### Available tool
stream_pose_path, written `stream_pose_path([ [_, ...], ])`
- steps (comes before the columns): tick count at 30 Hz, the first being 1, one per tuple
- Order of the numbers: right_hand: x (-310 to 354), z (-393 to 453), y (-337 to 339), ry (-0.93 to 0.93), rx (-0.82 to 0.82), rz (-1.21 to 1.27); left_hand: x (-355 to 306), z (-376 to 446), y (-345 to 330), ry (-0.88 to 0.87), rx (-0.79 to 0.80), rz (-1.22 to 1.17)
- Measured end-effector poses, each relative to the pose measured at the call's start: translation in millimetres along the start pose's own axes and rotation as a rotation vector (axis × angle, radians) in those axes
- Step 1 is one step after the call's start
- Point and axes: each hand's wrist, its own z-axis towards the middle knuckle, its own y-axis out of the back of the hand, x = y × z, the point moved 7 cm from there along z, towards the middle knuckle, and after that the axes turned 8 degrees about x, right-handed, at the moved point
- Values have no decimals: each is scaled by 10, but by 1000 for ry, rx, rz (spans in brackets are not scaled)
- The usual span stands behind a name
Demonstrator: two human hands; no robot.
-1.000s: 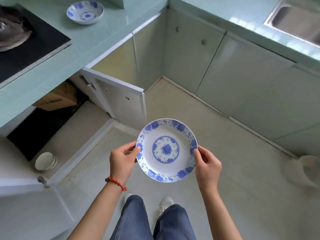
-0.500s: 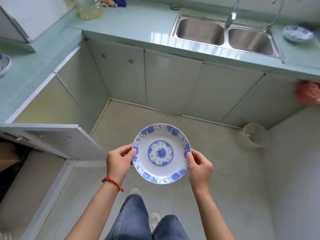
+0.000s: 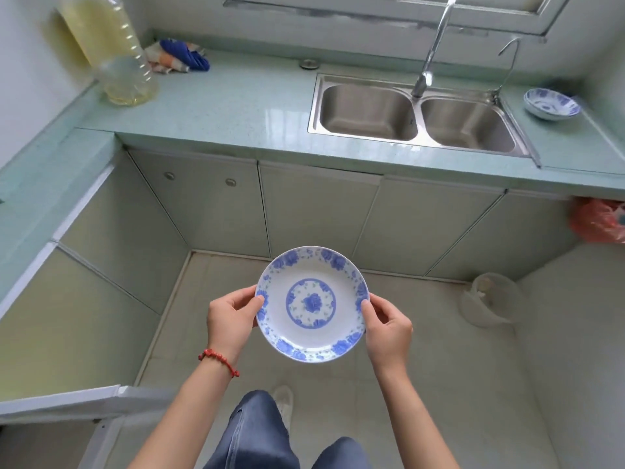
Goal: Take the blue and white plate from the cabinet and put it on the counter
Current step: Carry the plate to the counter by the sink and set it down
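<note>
The blue and white plate [image 3: 311,303] is held level over the floor, face up, in front of the closed cabinet doors. My left hand [image 3: 230,318] grips its left rim and my right hand [image 3: 387,324] grips its right rim. The pale green counter [image 3: 236,110] runs across the top of the view, beyond and above the plate. The open cabinet door [image 3: 61,399] shows only as an edge at the lower left; the cabinet's inside is out of view.
A double steel sink [image 3: 416,116] with a tap [image 3: 433,45] is set in the counter at right. A blue and white bowl [image 3: 552,103] sits right of it. A big oil bottle [image 3: 111,52] and a cloth [image 3: 179,55] stand at left. A white bin [image 3: 490,299] is on the floor.
The view has swung right and up, from the open cabinet and stove side to the sink counter. Both hands keep the plate, held the same way.
</note>
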Motion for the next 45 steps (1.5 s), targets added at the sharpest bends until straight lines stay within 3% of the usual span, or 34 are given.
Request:
stream_pose_path([
  [17, 623, 2266, -1075, 26, 53, -17, -779, 2237, -268, 16, -38, -34],
  [32, 1177, 4134, -2619, 76, 334, -121, -1354, 3944, 89, 12, -287, -44],
  [45, 1393, 5180, -3945, 0, 197, -84, -1814, 5941, 663, 54, -163, 140],
])
